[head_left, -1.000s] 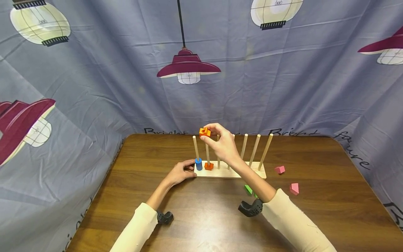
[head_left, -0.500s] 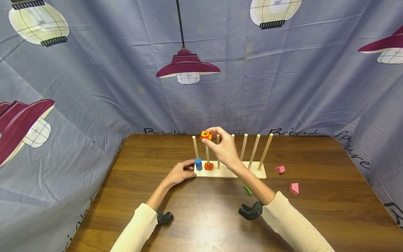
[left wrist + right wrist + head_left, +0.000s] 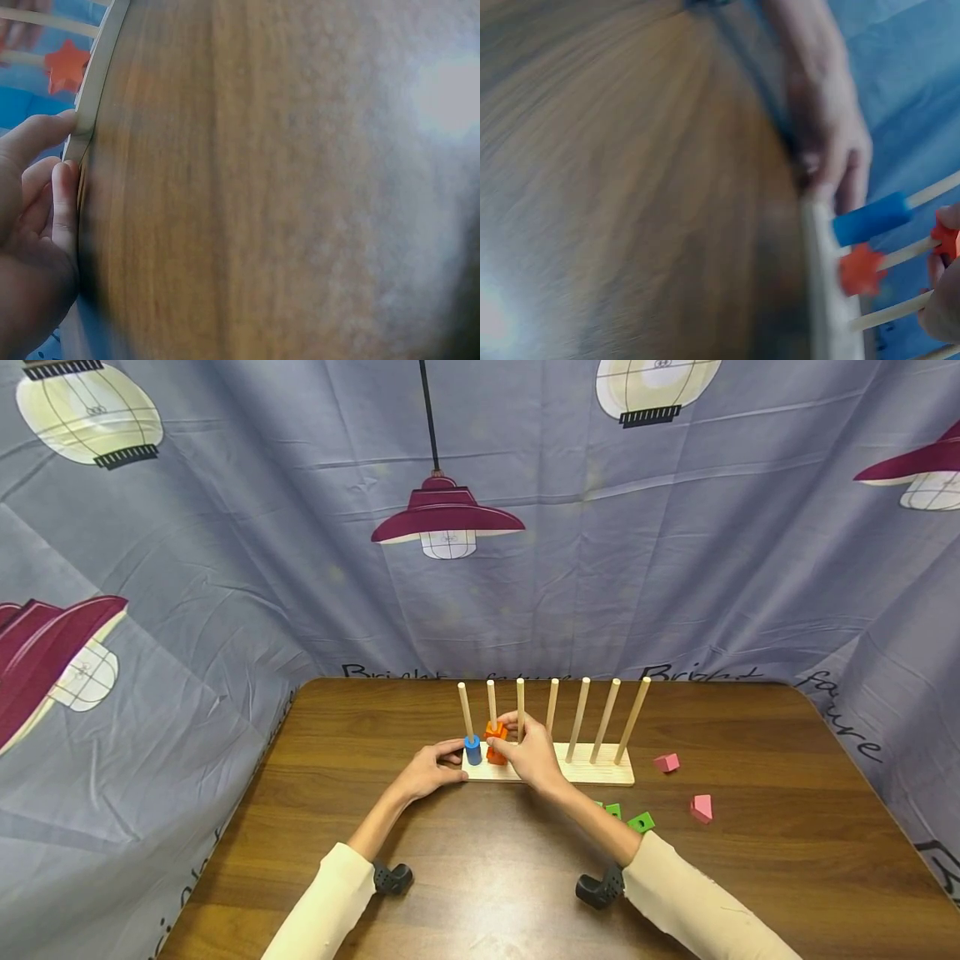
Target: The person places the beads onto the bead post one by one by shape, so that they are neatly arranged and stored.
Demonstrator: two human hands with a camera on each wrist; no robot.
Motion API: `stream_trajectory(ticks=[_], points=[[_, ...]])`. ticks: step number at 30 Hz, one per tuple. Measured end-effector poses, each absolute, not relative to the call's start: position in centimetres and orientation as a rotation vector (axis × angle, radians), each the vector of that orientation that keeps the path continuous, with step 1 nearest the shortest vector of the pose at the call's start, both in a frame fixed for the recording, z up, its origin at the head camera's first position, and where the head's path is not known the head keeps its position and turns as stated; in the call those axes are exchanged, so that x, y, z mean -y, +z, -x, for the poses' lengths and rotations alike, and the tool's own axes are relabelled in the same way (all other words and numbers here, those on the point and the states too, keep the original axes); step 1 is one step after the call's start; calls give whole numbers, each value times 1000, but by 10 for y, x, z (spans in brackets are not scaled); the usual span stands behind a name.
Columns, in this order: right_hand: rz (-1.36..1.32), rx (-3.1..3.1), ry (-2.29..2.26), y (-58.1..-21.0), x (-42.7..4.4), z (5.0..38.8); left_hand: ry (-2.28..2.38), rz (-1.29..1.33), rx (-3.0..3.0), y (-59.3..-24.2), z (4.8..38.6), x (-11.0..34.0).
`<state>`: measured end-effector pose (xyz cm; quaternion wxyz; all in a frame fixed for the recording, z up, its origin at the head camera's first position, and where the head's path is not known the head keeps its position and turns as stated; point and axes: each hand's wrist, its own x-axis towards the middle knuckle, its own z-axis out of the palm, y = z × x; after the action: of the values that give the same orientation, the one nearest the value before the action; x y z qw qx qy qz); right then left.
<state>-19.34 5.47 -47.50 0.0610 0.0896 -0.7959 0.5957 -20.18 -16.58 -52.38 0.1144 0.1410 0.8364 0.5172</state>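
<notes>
A pale wooden base (image 3: 600, 770) carries a row of upright pegs. The left hand (image 3: 427, 772) grips its left end; in the left wrist view the left hand (image 3: 37, 217) has thumb and fingers around that end. On the leftmost peg sits a blue cylinder (image 3: 472, 752). An orange star-shaped block (image 3: 496, 758) lies at the foot of the second peg, also seen as a star (image 3: 861, 270) in the right wrist view. Above it, the right hand (image 3: 534, 755) pinches another orange block (image 3: 495, 729), which is around the same peg.
Several green blocks (image 3: 641, 822) lie in front of the base, partly behind the right forearm. Two pink blocks, one (image 3: 666, 763) farther back and one (image 3: 701, 808) nearer, are on the wooden table (image 3: 360, 718) to the right. A patterned curtain (image 3: 480, 610) hangs behind.
The right hand has moved down with the orange block, from the top of the second peg to partway along it. More green blocks show beside the forearm. The left hand has stayed in place.
</notes>
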Motion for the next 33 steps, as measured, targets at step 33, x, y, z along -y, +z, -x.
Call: stream_trajectory(ticks=[33], points=[[-415, 2590, 1546, -461, -188, 138, 1512, -378, -2436, -521, 201, 166]])
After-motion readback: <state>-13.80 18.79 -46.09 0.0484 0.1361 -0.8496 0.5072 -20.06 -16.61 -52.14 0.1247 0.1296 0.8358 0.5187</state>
